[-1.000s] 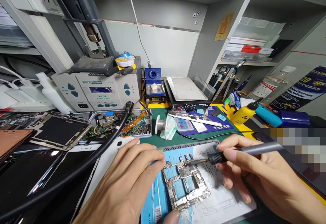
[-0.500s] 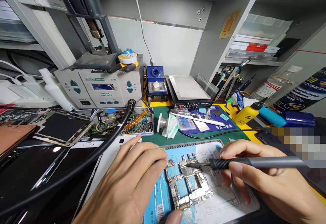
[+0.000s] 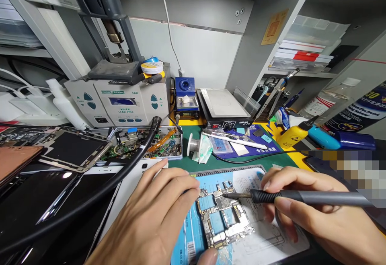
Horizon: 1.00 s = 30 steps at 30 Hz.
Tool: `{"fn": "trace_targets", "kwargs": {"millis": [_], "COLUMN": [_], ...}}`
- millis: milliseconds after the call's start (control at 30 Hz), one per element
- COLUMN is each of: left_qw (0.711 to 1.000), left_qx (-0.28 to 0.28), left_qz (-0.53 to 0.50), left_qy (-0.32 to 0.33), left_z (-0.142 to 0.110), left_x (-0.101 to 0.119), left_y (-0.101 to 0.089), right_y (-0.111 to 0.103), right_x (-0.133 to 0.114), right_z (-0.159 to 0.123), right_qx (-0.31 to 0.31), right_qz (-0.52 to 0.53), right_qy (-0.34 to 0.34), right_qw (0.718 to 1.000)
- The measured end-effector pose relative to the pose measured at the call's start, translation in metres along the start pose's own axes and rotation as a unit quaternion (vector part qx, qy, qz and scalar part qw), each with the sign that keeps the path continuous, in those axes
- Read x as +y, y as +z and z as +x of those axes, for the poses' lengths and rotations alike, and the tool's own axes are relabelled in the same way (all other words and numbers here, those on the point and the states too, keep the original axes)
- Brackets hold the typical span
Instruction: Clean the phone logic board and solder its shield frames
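Observation:
A phone circuit board (image 3: 223, 216) lies on a blue and white sheet on a grey work mat (image 3: 241, 170). My left hand (image 3: 157, 216) rests at the board's left edge, fingers and thumb pinching the board to steady it. My right hand (image 3: 313, 216) is closed round a grey soldering iron (image 3: 301, 196). The iron lies almost level, and its thin tip touches the upper part of the board.
A hot-air station (image 3: 120, 100) with a black hose (image 3: 120, 176) stands at the back left, beside a blue soldering station (image 3: 185, 100) and a heating plate (image 3: 223, 106). A parts tray (image 3: 144, 144), a solder spool (image 3: 193, 146), phone screens (image 3: 60, 152) and bottles (image 3: 328, 136) surround the mat.
The iron has dropped from a slight upward tilt to nearly level and its tip has slid left across the board. My left hand has barely moved.

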<state>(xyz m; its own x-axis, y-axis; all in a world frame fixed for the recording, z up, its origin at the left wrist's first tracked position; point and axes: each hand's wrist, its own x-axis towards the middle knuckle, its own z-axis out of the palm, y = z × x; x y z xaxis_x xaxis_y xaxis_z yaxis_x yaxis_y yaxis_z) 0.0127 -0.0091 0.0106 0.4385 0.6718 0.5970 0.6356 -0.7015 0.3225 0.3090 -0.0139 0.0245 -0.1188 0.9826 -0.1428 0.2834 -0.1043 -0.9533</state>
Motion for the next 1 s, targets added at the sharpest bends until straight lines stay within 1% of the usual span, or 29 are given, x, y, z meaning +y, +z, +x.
{"fn": "trace_targets", "kwargs": {"millis": [67,200,300,433,567,700,767,900,1000], "left_qw": [1.0,0.998,0.998,0.997,0.999,1.0,0.999,0.999,0.999], "left_qx": [-0.002,-0.002,-0.006,-0.004,0.012,0.009,0.001,-0.002,0.003], "left_qz": [0.009,0.054,0.066,0.069,0.032,-0.013,-0.021,-0.024,-0.024], "left_qy": [0.006,0.012,0.016,0.021,0.038,0.027,0.026,0.027,0.022], "left_z": [0.0,0.005,0.007,0.004,0.001,0.001,0.0,0.0,0.001], "left_x": [0.001,0.005,0.006,0.001,-0.005,-0.007,-0.006,-0.005,-0.004], "left_y": [0.001,0.001,0.002,0.004,0.003,0.001,-0.001,-0.001,-0.001], "right_y": [-0.002,0.0,0.003,0.005,0.005,0.005,0.005,0.005,0.001], "right_x": [0.001,-0.004,-0.007,-0.009,-0.013,-0.014,-0.013,-0.013,-0.009], "right_z": [0.0,-0.001,-0.001,0.0,0.0,0.001,0.002,0.001,-0.001], "right_qx": [0.004,0.043,0.047,0.059,0.046,0.029,0.027,0.043,0.021], "right_qz": [-0.021,-0.086,-0.086,-0.082,-0.098,-0.098,-0.099,-0.091,-0.089], "right_qy": [-0.016,-0.067,-0.078,-0.087,-0.108,-0.112,-0.105,-0.11,-0.098], "right_qw": [1.0,0.993,0.992,0.991,0.988,0.988,0.989,0.989,0.991]}}
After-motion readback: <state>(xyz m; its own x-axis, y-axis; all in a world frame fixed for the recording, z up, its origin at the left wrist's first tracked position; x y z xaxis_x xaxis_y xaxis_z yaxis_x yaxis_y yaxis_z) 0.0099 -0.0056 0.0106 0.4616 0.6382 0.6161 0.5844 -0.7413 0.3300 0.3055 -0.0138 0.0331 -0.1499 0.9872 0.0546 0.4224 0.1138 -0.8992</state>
